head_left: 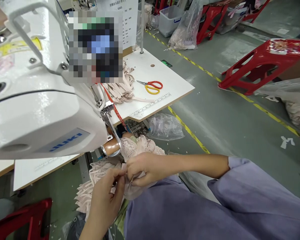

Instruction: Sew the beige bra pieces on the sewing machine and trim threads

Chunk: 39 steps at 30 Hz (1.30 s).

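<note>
Both hands meet in front of the sewing machine (72,123), below its needle area. Between the thumb and fingers of my left hand (107,190) is an edge of pale pink fabric (136,190). My right hand (146,168) has its fingers curled and closed on the same fabric, touching the left fingertips. Pale pink lace (130,148) bunches just beyond my hands, near the machine's cylinder arm (111,146). A stack of pale pink pieces (86,190) hangs to the left, partly behind my left hand. My fingers hide the exact spot being pinched.
On the white table (180,87) lie scissors (152,86) with red and yellow handles and a heap of beige strips (121,88). A red strap (116,111) runs down at the machine. A red stool (262,66) lies tipped on the floor at right; plastic bags (165,126) lie below the table.
</note>
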Available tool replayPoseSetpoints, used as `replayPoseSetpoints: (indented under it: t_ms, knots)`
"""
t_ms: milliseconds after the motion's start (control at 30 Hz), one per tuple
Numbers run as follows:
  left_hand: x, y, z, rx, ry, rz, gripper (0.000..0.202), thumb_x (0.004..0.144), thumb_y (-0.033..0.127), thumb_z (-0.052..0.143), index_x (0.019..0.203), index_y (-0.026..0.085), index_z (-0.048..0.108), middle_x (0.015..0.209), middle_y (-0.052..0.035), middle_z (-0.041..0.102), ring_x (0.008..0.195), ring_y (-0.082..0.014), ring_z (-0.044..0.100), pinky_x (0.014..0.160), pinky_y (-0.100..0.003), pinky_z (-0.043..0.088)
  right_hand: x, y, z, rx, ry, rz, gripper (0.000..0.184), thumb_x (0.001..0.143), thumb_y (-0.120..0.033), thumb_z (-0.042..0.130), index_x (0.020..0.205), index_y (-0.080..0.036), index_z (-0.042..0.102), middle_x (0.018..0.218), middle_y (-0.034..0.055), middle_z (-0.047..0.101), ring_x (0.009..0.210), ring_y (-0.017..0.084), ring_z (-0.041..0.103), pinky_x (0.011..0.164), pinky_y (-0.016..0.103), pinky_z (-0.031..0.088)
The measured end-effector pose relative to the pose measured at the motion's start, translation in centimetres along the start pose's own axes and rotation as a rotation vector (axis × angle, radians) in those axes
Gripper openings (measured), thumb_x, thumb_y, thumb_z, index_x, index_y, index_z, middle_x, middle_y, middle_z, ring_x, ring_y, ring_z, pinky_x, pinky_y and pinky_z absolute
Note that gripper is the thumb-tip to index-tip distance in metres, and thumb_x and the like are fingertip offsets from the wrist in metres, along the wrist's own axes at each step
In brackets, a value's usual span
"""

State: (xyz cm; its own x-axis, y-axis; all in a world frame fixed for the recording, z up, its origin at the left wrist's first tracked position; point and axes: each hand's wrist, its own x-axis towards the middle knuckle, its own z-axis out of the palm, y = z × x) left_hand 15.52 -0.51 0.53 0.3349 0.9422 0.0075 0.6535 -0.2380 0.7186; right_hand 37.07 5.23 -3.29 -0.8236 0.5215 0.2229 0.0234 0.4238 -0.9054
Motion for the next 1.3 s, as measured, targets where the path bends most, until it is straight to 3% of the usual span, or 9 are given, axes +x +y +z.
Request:
replayPoseSetpoints:
  t_ms: [100,333,467,567,667,800,900,1100,1300]
  knots:
    - [0.3,0.5,-0.6,0.030,-0.002,0.074,0.012,0.093,0.016,0.055,0.091,0.026,0.061,0.082,0.0047,0.067,0.071,-0.0083,0.063,0.066,-0.017,0.048,0.5,0.0,1.0,-0.193,-0.006,-0.095,0.009,0.080,-0.012,0.064,0.086,-0.018,0.068,0.084,-0.0004,0.067,0.077,0.010,0.061,0.066,0.020,0.043]
    - [0.0,0.0,-1.8,0.076,-0.073,0.094,0.013,0.092,0.018,0.060,0.099,0.029,0.063,0.096,0.0048,0.071,0.086,-0.0100,0.066,0.075,-0.019,0.049,0.7,0.8,1.8,-0.531,0.046,-0.307,0.015,0.087,-0.016,0.053,0.078,-0.020,0.065,0.080,0.0016,0.067,0.074,0.013,0.057,0.063,0.025,0.040]
    - [0.5,0.4,-1.7,0.154,-0.167,-0.011,0.013,0.096,0.026,0.051,0.085,0.024,0.058,0.082,0.0008,0.063,0.074,-0.0148,0.059,0.065,-0.026,0.044,0.5,1.0,2.5,-0.608,0.133,-0.320,0.020,0.088,-0.018,0.049,0.071,-0.019,0.061,0.071,0.0015,0.061,0.067,0.013,0.052,0.060,0.026,0.036]
    - [1.3,0.4,-0.9,0.103,-0.205,-0.142,0.021,0.096,0.031,0.047,0.077,0.023,0.048,0.077,-0.0003,0.055,0.069,-0.0167,0.051,0.061,-0.028,0.039,0.8,1.5,3.1,-0.514,0.243,-0.221,0.018,0.079,-0.014,0.049,0.063,-0.020,0.052,0.063,-0.0012,0.052,0.062,0.012,0.045,0.057,0.026,0.033]
    - [1.5,0.0,0.7,-0.225,-0.123,-0.263,0.017,0.096,0.032,0.048,0.081,0.023,0.046,0.090,-0.0021,0.057,0.080,-0.0166,0.055,0.069,-0.027,0.044,1.1,1.6,3.4,-0.321,0.346,-0.097,0.018,0.075,-0.013,0.048,0.059,-0.020,0.045,0.059,-0.0035,0.042,0.058,0.010,0.039,0.056,0.024,0.033]
    - [0.8,-0.6,3.0,-0.580,0.171,-0.310,0.014,0.096,0.035,0.051,0.091,0.023,0.055,0.109,-0.0047,0.062,0.101,-0.0172,0.060,0.087,-0.029,0.048,1.4,1.2,3.3,-0.169,0.435,-0.088,0.016,0.076,-0.011,0.049,0.061,-0.018,0.048,0.060,-0.0041,0.041,0.058,0.008,0.039,0.057,0.021,0.033]
    - [0.3,-0.9,3.2,-0.434,0.233,-0.294,0.018,0.094,0.038,0.056,0.098,0.022,0.064,0.101,-0.0049,0.067,0.095,-0.0174,0.063,0.081,-0.026,0.049,1.3,1.0,3.2,-0.163,0.451,-0.117,0.016,0.078,-0.011,0.050,0.064,-0.018,0.053,0.061,-0.0039,0.043,0.059,0.008,0.040,0.057,0.020,0.033]
    - [0.4,-1.1,1.9,-0.050,0.227,-0.170,0.019,0.094,0.035,0.056,0.086,0.021,0.067,0.080,-0.0030,0.067,0.072,-0.0161,0.062,0.064,-0.026,0.047,1.0,0.8,3.1,-0.191,0.395,-0.060,0.016,0.082,-0.014,0.049,0.070,-0.018,0.059,0.063,-0.0020,0.053,0.060,0.009,0.047,0.058,0.019,0.038]
    - [0.7,-1.4,2.2,-0.083,0.257,-0.043,0.012,0.095,0.023,0.055,0.091,0.022,0.066,0.088,-0.0021,0.070,0.082,-0.0141,0.065,0.071,-0.025,0.050,1.1,0.4,3.1,-0.065,0.478,0.052,0.015,0.078,-0.015,0.054,0.080,-0.017,0.069,0.077,0.0024,0.070,0.070,0.011,0.063,0.068,0.019,0.048]
